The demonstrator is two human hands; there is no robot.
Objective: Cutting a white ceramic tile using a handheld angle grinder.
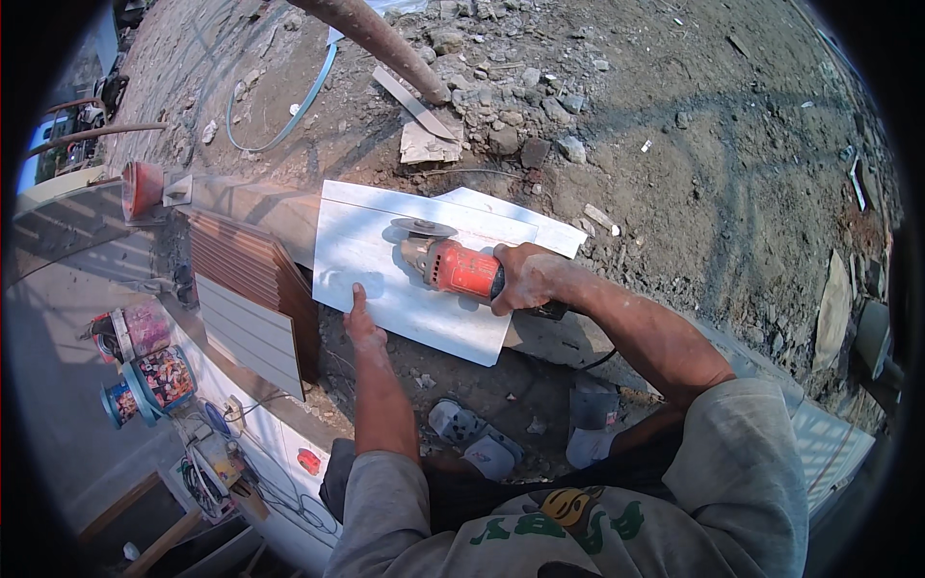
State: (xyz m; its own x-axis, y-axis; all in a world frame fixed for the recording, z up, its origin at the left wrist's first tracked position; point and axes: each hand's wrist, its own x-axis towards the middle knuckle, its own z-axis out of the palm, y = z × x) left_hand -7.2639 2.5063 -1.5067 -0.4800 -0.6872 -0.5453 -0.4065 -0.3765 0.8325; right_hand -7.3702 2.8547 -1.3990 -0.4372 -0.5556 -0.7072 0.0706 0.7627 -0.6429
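My right hand [528,277] is wrapped round the rear of a red angle grinder [464,270]. The grinder's disc [424,227] lies over a white rectangular tile [424,318], close to a thin line that runs along the tile's far side; whether the disc touches the tile I cannot tell. At the tile's near left edge, my left hand [364,328] holds on with its thumb on top, and the other fingers are mostly hidden beneath. A second white tile [520,210] shows partly from under the first.
Stacked brown-backed tiles [252,265] lean at the left, with a white tile [249,332] against them. Colourful buckets [164,376] and tangled cables [289,501] lie beyond. A rusty pole [385,43] stands in rubble ahead. My shoes [491,453] are below the tile.
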